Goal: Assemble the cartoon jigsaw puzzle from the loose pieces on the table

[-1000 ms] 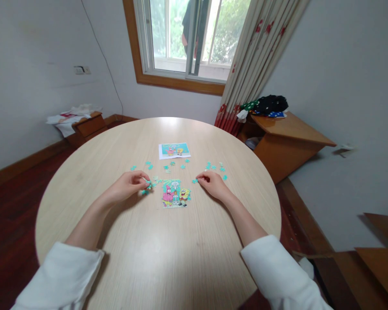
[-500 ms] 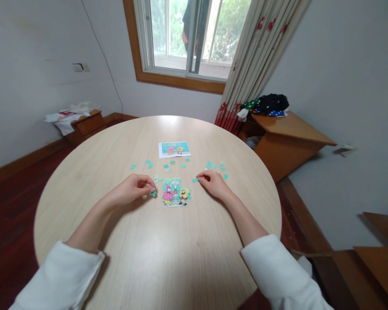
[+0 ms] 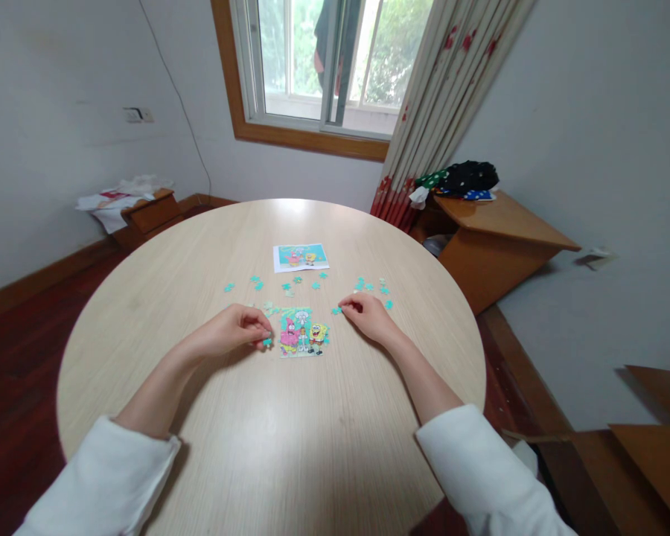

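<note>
A partly assembled cartoon jigsaw (image 3: 302,333) lies in the middle of the round wooden table (image 3: 268,447). My left hand (image 3: 235,327) rests just left of it, fingers pinched on a small teal puzzle piece (image 3: 267,342) at the jigsaw's left edge. My right hand (image 3: 367,313) rests on the table to the right of the jigsaw, fingers curled, fingertips touching a teal piece (image 3: 336,310). Several loose teal pieces (image 3: 290,286) lie scattered beyond the jigsaw. A reference picture (image 3: 300,257) lies farther back.
A wooden cabinet (image 3: 496,238) with dark clothes on top stands at the right by a curtain (image 3: 441,104). A low wooden box (image 3: 148,212) with papers sits at the left wall. A person stands outside the window (image 3: 324,59).
My left hand has slid right with its teal piece, from the loose pieces up to the jigsaw's left edge. My right hand has stayed in place.
</note>
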Motion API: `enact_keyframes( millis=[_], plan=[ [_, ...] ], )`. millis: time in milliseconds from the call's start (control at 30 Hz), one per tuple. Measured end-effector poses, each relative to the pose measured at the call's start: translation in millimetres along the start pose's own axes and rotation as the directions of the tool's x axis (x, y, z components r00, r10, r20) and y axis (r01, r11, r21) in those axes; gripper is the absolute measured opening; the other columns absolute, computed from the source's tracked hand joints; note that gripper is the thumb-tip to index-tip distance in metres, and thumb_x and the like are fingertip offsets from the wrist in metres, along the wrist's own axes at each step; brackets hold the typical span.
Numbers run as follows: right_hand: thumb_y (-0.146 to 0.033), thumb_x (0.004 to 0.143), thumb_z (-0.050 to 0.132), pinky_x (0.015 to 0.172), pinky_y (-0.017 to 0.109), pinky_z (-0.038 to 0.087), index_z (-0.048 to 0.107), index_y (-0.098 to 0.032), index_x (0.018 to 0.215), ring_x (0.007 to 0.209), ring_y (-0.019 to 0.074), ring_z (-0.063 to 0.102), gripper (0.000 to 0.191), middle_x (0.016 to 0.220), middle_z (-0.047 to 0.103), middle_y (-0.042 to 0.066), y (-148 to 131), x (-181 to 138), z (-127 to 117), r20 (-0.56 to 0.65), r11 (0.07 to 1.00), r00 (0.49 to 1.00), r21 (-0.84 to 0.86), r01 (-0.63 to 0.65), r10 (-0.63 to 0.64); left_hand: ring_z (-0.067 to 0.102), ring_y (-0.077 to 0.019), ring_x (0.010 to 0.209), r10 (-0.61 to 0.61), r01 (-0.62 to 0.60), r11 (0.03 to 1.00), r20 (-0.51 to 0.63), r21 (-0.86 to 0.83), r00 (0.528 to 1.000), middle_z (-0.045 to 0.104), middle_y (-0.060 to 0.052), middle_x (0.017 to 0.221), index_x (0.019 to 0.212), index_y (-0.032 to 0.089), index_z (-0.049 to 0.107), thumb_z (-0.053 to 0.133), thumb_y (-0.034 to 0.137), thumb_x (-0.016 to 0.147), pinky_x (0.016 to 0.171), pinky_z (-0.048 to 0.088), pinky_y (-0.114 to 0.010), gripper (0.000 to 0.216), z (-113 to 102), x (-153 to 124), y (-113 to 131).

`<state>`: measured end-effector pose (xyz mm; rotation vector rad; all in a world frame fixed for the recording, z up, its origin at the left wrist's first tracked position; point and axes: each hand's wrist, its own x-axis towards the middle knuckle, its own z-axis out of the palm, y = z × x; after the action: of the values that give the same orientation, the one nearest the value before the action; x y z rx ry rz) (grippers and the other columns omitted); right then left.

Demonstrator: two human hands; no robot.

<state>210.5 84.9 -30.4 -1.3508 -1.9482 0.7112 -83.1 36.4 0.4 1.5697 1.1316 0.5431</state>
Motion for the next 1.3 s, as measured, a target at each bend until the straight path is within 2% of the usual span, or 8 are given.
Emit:
enact_keyframes(
  millis=[167, 333, 433, 733, 1100, 1300],
  plan=[
    [-0.017, 0.075, 0.052, 0.064, 0.025, 0.041, 0.069, -0.014, 0.079, 0.064, 0.0123, 0.052, 0.018, 0.071, 0.062, 0.002, -0.8, 0.1, -0.2, -0.006, 1.0, 1.0, 0.002, -0.003, 0.003, 0.057, -0.0128, 0.056, -0.035, 0.033, 0.998, 0.037, 0.052, 0.999, 0.063, -0.002, 0.06, 0.081, 0.014, 0.066, 0.062, 0.035, 0.074, 0.056, 0.042, -0.025, 0.023, 6.9, 1.6, 1.0],
    [-0.017, 0.076, 0.052, 0.063, 0.025, 0.04, 0.069, -0.014, 0.079, 0.064, 0.0119, 0.052, 0.017, 0.07, 0.062, 0.002, -1.3, -0.6, -0.7, -0.008, 1.0, 1.0, -0.005, 0.004, -0.004, 0.045, -0.0095, 0.047, -0.034, 0.035, 0.984, -0.01, 0.175, 0.999, 0.055, 0.002, 0.052, 0.08, 0.013, 0.067, 0.059, 0.035, 0.075, 0.047, 0.032, -0.022, 0.024, 14.6, 1.5, 9.6],
    [-0.016, 0.076, 0.052, 0.063, 0.025, 0.04, 0.069, -0.015, 0.079, 0.064, 0.0118, 0.052, 0.017, 0.07, 0.063, 0.002, -1.0, -0.9, -1.1, -0.011, 1.0, 1.0, -0.003, 0.013, -0.013, 0.045, -0.0098, 0.05, 0.012, -0.003, 0.969, -0.033, 0.248, 0.999, 0.054, 0.002, 0.053, 0.079, 0.014, 0.068, 0.057, 0.033, 0.076, 0.049, 0.033, -0.022, 0.022, 16.9, 2.5, 11.1],
    [-0.016, 0.076, 0.052, 0.063, 0.025, 0.041, 0.069, -0.015, 0.078, 0.063, 0.0118, 0.052, 0.017, 0.07, 0.062, 0.002, -2.5, -1.1, -1.2, -0.001, 1.0, 1.0, -0.001, 0.005, -0.005, 0.057, -0.0162, 0.069, 0.103, -0.07, 0.948, -0.093, 0.309, 0.99, 0.067, -0.004, 0.071, 0.077, 0.015, 0.07, 0.057, 0.033, 0.075, 0.064, 0.043, -0.027, 0.022, 18.0, 8.2, 2.6],
    [-0.016, 0.075, 0.052, 0.065, 0.026, 0.041, 0.069, -0.014, 0.08, 0.065, 0.0125, 0.053, 0.018, 0.072, 0.063, 0.003, -5.6, -1.2, -1.7, -0.001, 0.999, 1.0, -0.016, -0.031, 0.031, 0.055, -0.0157, 0.066, 0.14, -0.083, 0.912, -0.114, 0.403, 0.984, 0.068, -0.005, 0.074, 0.082, 0.015, 0.071, 0.054, 0.033, 0.077, 0.06, 0.041, -0.026, 0.026, 18.0, 10.8, -4.5],
    [-0.016, 0.075, 0.052, 0.065, 0.026, 0.042, 0.069, -0.014, 0.079, 0.065, 0.0123, 0.053, 0.018, 0.072, 0.064, 0.003, -4.9, -1.3, -2.1, -0.003, 1.0, 1.0, -0.01, -0.016, 0.016, 0.057, -0.0155, 0.067, 0.172, -0.097, 0.887, -0.128, 0.452, 0.977, 0.068, -0.004, 0.076, 0.08, 0.017, 0.071, 0.053, 0.029, 0.078, 0.061, 0.042, -0.025, 0.022, 19.9, 10.1, 0.1]
  ],
)
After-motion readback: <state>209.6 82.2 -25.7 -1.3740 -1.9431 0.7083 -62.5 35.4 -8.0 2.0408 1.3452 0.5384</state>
